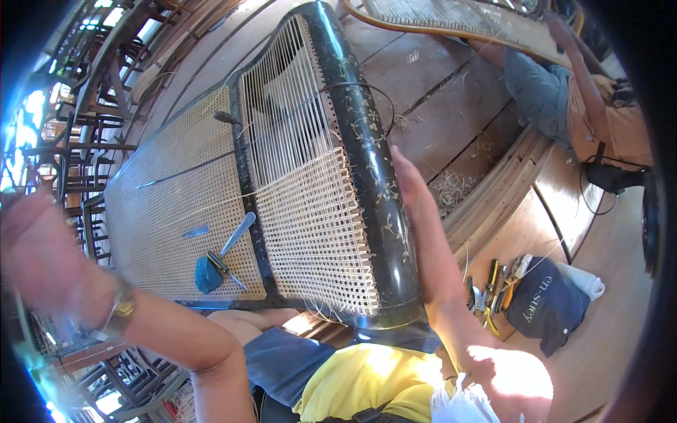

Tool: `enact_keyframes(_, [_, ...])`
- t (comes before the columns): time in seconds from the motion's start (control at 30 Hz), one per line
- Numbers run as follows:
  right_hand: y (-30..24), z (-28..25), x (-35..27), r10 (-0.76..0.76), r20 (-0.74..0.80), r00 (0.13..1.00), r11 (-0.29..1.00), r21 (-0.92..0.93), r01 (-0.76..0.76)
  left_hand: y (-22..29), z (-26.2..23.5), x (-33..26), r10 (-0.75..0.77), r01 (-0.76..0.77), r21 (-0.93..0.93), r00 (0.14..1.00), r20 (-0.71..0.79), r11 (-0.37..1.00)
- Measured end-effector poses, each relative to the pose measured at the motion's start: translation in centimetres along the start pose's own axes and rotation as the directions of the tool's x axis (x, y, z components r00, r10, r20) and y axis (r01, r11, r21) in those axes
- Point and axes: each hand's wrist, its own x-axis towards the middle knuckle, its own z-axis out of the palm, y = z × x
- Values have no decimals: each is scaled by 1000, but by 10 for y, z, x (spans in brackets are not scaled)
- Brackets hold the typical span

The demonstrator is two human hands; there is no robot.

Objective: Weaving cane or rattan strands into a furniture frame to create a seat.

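A black lacquered chair frame with painted floral sprigs lies before me. In its right panel, woven cane fills the near part, and bare parallel cane strands stretch across the far part. My right hand is against the frame's outer right side, its fingers mostly hidden. My left hand is raised at the far left, away from the frame and smeared by motion; whether it holds anything cannot be made out. A long thin dark rod lies across both panels, and a dark-tipped tool rests near the middle rail.
On the finished left cane panel lie a blue-handled blade, a blue lump and slim tools. Pliers and screwdrivers sit by a dark cloth bag at right. Another person works on a cane panel at far right.
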Motion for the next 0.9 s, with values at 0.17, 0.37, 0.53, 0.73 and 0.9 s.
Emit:
enact_keyframes(0.17, [-19,85,-85,-172,-131,976,893,-439,98,114,57,-170,610,576,-610,770,184,-543])
enact_keyframes(0.37, [27,139,-143,-435,286,854,-21,-951,308,208,32,-250,523,354,-790,851,49,-501])
enact_keyframes(0.53, [52,130,-140,-555,181,812,102,-954,282,222,12,-249,436,453,-592,881,183,-666])
enact_keyframes(0.73, [55,119,-133,-545,119,830,210,-939,272,192,37,-279,583,595,-333,799,146,-732])
enact_keyframes(0.9, [53,116,-136,-607,191,771,37,-963,268,144,92,-283,646,637,210,592,483,-741])
